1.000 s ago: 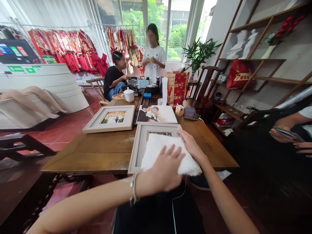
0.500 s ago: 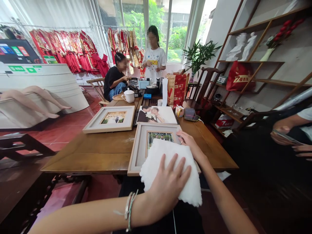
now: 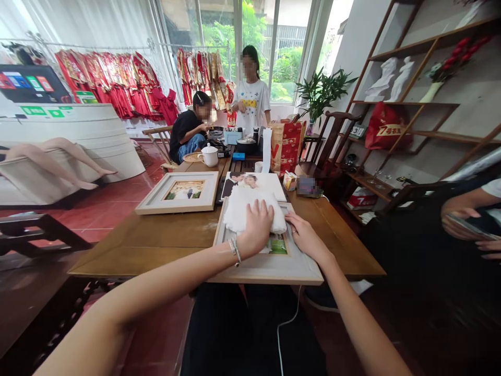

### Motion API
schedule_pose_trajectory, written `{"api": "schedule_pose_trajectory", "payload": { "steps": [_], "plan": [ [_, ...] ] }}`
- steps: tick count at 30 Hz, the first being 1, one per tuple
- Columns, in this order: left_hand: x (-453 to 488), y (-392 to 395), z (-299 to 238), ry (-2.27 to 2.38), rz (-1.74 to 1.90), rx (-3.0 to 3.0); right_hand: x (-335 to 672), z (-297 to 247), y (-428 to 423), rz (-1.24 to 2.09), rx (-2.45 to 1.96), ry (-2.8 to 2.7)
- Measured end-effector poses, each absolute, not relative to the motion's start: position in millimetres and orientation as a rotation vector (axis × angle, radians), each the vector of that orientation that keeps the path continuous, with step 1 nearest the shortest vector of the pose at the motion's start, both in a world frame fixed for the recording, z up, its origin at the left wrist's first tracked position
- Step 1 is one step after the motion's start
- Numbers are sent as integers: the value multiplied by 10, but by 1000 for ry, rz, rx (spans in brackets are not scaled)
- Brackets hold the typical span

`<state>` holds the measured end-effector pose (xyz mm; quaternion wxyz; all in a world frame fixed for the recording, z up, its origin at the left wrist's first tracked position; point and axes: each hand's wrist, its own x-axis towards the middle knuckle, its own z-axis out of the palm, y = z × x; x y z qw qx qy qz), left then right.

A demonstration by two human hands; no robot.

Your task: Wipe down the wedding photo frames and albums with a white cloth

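A white cloth (image 3: 235,211) lies bunched over the upper part of a light wooden picture frame (image 3: 250,269). My left hand (image 3: 258,224), wearing bracelets at the wrist, holds the cloth from above, its fingers spread over it. On the frame's right rim my right hand (image 3: 307,235) grips the edge, its thumb hidden. The cloth hides most of the photo (image 3: 278,245); a green strip shows below it. Just behind lies an unframed couple print (image 3: 270,185). To the left is a second framed picture (image 3: 183,190).
The wooden table (image 3: 164,245) also bears a white lidded cup (image 3: 209,155), a red paper bag (image 3: 287,146) and a small carton (image 3: 289,180). A white cable (image 3: 279,329) hangs in front. Two people are across the table; another person's hands (image 3: 465,219) are at right.
My left hand has pushed the cloth forward, from the frame's near edge to its far part. The frame's lower right now shows. My right hand stays at the right rim.
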<state>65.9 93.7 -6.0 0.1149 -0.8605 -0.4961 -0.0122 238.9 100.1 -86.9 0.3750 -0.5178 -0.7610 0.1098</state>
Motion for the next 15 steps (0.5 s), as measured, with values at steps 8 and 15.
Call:
{"api": "schedule_pose_trajectory", "payload": {
  "steps": [8,15],
  "plan": [
    [587,990,-136,-1155,45,-2773,2382,-865,1006,256,-1321,-1944],
    [418,145,-11,-1141,107,-2880,2389,-897,1005,248,-1331,-1906]
  ]
}}
